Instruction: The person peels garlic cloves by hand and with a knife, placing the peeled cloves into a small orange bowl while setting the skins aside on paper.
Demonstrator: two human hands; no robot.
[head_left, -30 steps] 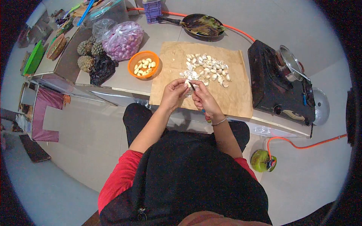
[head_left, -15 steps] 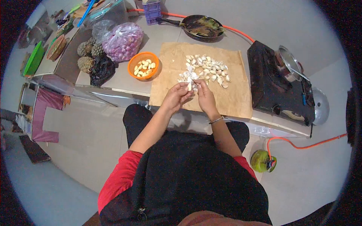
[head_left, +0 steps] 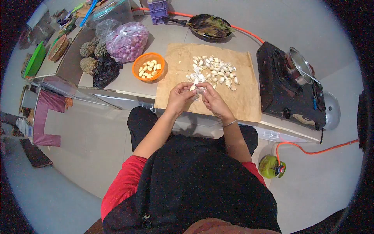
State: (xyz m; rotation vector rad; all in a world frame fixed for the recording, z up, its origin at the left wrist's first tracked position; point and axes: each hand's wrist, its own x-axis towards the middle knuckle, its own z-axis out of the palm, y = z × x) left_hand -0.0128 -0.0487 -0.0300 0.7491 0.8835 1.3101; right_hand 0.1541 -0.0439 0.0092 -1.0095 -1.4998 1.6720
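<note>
Between my fingertips is a garlic clove, pale and partly covered by the fingers. My left hand pinches it from the left. From the other side, my right hand closes thumb and finger on the clove's papery skin. Both hands are over the near part of a brown paper sheet. Just beyond them lie loose white skins and a spread of unpeeled garlic cloves. An orange plastic basket with several peeled cloves stands to the left of the paper.
Left of the basket are a bag of small red onions, a black plastic bag and pineapples. A frying pan sits at the back. A black stove with a pot stands right; a green gas cylinder is below.
My right hand has turned, its fingers now reaching left to the clove. My left hand has shifted slightly left and up, and the large piece of skin is less visible.
</note>
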